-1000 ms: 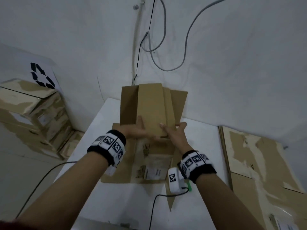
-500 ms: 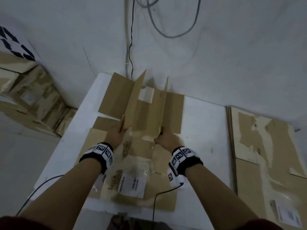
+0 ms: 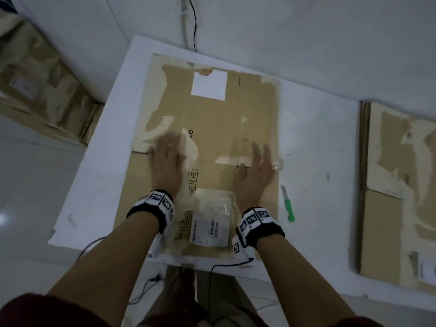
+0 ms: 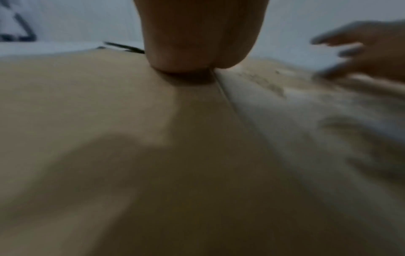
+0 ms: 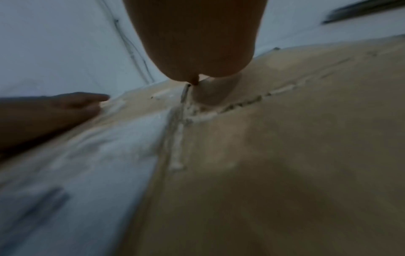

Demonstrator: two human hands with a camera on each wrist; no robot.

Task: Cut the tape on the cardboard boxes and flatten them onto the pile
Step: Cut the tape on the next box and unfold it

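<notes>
A flattened cardboard box (image 3: 212, 119) with a white label and strips of clear tape lies flat on the white table (image 3: 318, 142). My left hand (image 3: 166, 156) presses on it with straight fingers, left of the middle. My right hand (image 3: 256, 171) lies flat on it near the right edge, fingers spread. In the left wrist view the heel of my left hand (image 4: 197, 43) rests on the cardboard (image 4: 109, 138). The right wrist view shows my right palm (image 5: 197, 43) down on a taped seam (image 5: 179, 124). A green-handled knife (image 3: 288, 207) lies on the table right of the box.
A pile of flattened cardboard (image 3: 398, 185) sits at the table's right end. Stacked boxes (image 3: 40, 86) stand on the floor to the left. Cables (image 3: 193, 22) hang down the wall behind the table. A wrist cable (image 3: 226, 265) trails off the front edge.
The upright flaps that both hands held have been pushed down, and the box now lies flat. Both hands have let go of the flaps and press on the cardboard. The head view has tilted downward.
</notes>
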